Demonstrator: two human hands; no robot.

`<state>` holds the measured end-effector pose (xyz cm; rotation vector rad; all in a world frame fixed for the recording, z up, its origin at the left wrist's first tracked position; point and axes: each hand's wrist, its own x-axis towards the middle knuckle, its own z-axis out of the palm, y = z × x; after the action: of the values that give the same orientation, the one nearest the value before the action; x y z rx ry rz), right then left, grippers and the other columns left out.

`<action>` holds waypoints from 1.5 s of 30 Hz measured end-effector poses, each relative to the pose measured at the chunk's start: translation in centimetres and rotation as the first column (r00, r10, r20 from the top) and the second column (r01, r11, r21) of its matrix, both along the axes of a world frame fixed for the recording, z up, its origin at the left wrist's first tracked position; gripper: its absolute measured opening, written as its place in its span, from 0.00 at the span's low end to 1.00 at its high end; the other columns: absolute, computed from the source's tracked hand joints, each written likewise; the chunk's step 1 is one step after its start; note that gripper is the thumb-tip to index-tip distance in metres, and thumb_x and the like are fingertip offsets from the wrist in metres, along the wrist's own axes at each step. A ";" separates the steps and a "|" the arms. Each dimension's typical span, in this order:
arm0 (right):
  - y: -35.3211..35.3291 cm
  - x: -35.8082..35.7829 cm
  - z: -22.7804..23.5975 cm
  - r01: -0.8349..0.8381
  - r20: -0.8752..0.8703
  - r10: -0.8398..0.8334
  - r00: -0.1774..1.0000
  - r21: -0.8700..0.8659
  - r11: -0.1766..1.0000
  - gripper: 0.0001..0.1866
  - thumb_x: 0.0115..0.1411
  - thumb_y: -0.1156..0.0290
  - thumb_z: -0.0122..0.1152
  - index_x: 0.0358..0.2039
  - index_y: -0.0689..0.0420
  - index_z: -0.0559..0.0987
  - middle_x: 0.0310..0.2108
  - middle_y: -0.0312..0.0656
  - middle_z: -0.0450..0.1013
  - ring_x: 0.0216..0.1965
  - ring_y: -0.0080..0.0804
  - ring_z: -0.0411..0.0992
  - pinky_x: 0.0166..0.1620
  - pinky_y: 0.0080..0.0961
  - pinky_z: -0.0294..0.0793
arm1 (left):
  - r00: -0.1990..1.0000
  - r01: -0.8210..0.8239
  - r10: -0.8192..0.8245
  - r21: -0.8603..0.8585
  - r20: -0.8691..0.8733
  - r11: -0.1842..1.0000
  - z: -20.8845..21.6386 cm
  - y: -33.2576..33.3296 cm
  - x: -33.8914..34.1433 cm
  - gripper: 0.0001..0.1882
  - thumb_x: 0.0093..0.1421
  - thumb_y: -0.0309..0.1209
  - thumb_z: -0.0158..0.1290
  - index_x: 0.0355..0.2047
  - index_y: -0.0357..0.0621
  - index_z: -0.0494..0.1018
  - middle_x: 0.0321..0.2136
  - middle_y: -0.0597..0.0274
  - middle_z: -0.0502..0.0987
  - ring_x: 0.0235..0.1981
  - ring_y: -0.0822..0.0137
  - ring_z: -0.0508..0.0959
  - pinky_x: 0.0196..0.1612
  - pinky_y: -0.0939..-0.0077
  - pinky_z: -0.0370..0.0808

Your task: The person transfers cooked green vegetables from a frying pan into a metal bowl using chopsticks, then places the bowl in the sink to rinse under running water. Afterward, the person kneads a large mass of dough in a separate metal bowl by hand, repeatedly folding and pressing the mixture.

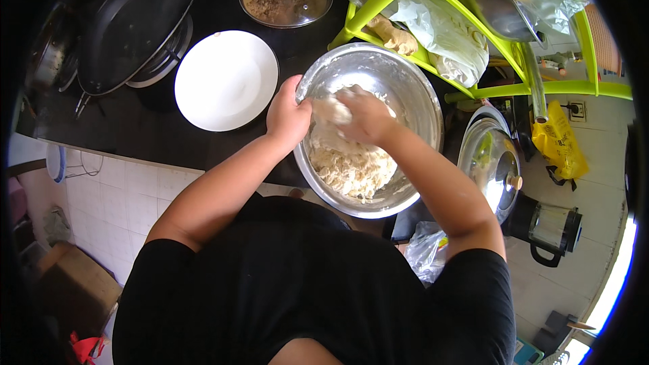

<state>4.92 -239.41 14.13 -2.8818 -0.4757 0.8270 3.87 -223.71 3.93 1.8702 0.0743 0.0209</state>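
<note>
Counter's front edge [155,145]: left hand [289,116] pinches mixing bowl [420,108]; right hand [367,115], grip unclear, could tip it by pressing.

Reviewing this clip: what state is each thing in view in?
Steel mixing bowl: right side up, holding dough.
Dough: crumbly, not yet smooth.
Left hand: closed on the bowl's rim.
Right hand: in the bowl, motion-blurred; grip unclear.
White dish: face up.
Red-knobbed glass lid: on, brown food visible beneath.
Black frying pan: uncovered, over a burner.
</note>
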 end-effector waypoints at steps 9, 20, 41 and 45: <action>-7.5 -9.9 2.1 -0.306 -0.189 0.268 0.945 -0.218 0.927 0.25 0.45 0.66 0.59 0.47 0.47 0.71 0.53 0.53 0.59 0.51 0.46 0.62 0.51 0.31 0.66 | 1.000 -0.004 0.002 -0.105 -0.018 0.994 -0.5 -0.3 -0.1 0.22 0.53 0.28 0.49 0.49 0.40 0.62 0.39 0.50 0.73 0.40 0.55 0.74 0.43 0.67 0.69; -0.2 0.1 -4.2 -0.339 -0.182 0.294 0.938 -0.314 0.887 0.13 0.42 0.75 0.63 0.32 0.55 0.78 0.36 0.44 0.68 0.42 0.36 0.70 0.39 0.26 0.73 | 0.993 0.079 -0.077 0.019 -0.092 0.997 2.6 0.6 -0.7 0.24 0.53 0.27 0.47 0.51 0.37 0.59 0.42 0.45 0.71 0.41 0.50 0.73 0.43 0.62 0.69; -13.8 0.2 -3.5 0.622 -0.053 -0.689 0.723 0.484 0.615 0.21 0.58 0.59 0.52 0.44 0.63 0.73 0.39 0.46 0.74 0.40 0.29 0.71 0.44 0.25 0.68 | 0.998 0.056 -0.057 0.196 0.001 0.979 2.0 0.0 -0.3 0.23 0.53 0.29 0.48 0.51 0.41 0.60 0.38 0.47 0.74 0.40 0.51 0.74 0.42 0.63 0.70; -10.1 5.5 -8.4 0.673 -0.364 -0.605 0.708 0.610 0.419 0.28 0.55 0.49 0.54 0.44 0.62 0.74 0.43 0.46 0.72 0.42 0.33 0.71 0.45 0.28 0.68 | 0.999 0.052 -0.049 0.235 -0.022 0.971 2.0 0.1 -0.4 0.23 0.54 0.29 0.48 0.51 0.40 0.60 0.38 0.46 0.74 0.40 0.51 0.74 0.42 0.63 0.70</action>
<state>10.45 -249.53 5.75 -1.9799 0.3042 0.4578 3.45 -223.59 5.93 2.1092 0.0364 -0.0215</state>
